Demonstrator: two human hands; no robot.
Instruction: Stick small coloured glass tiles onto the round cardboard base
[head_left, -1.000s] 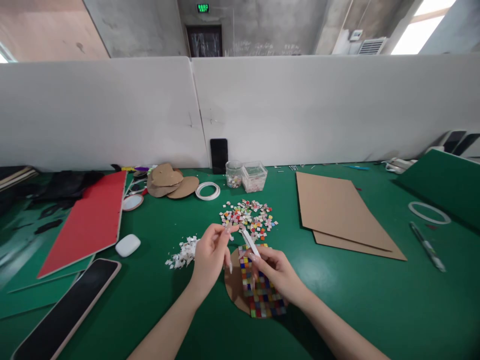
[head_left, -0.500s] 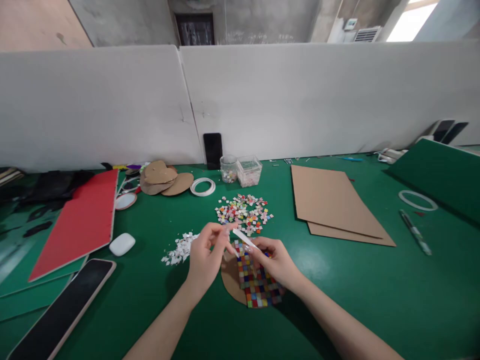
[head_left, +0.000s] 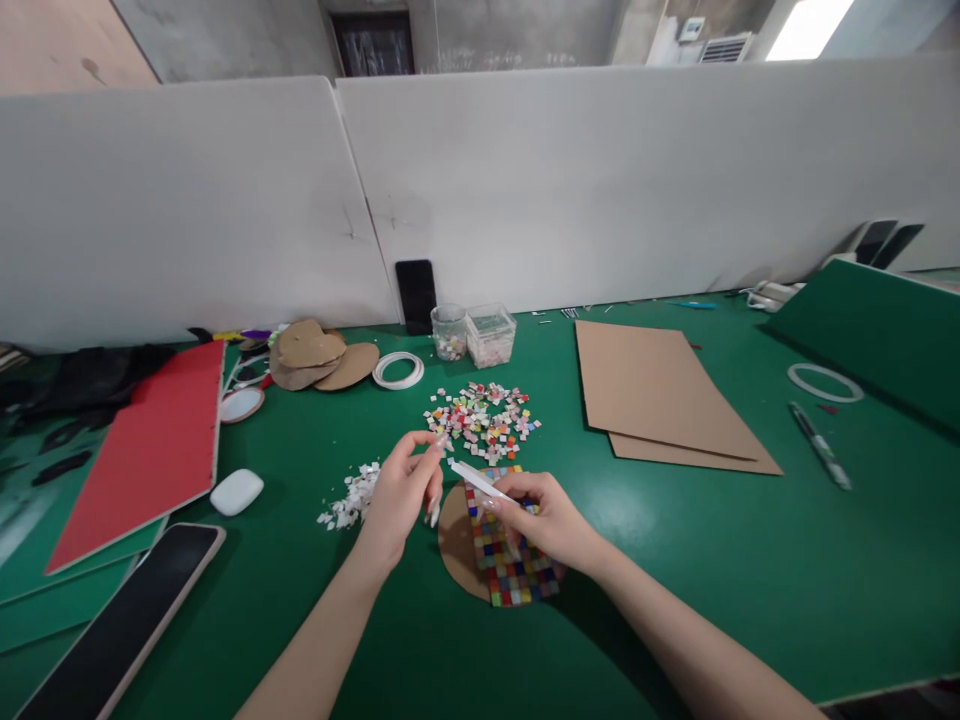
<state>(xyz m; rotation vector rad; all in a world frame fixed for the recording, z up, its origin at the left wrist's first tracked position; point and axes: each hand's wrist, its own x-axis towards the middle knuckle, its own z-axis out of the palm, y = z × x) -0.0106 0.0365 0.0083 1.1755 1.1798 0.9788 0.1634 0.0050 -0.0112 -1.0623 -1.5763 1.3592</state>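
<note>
My right hand [head_left: 544, 515] grips a slim white pair of tweezers [head_left: 477, 480], which slants up and left. At its tip is a tiny white piece [head_left: 451, 462]. Just left of that tip, my left hand [head_left: 409, 485] has thumb and forefinger pinched together, its other fingers curled; whatever lies in the pinch is too small to make out. Below the hands, a round cardboard disc [head_left: 456, 550] is partly covered in rows of coloured mosaic tiles [head_left: 506, 568]. Loose mosaic tiles [head_left: 480, 420] are heaped beyond the hands. White paper scraps [head_left: 352, 500] form a pile beside my left hand.
Two clear containers [head_left: 491, 335] and a phone [head_left: 416, 297] stand by the partition. Cardboard discs [head_left: 307, 350] and a tape roll [head_left: 398, 370] sit back left. Cardboard sheets [head_left: 660, 390] and a pen [head_left: 819, 445] lie right; a red board [head_left: 150, 450] and white case [head_left: 237, 492] left.
My left hand has drawn slightly left, away from the tweezers' tip, and a tiny white piece now shows there. The whole view has shifted a little.
</note>
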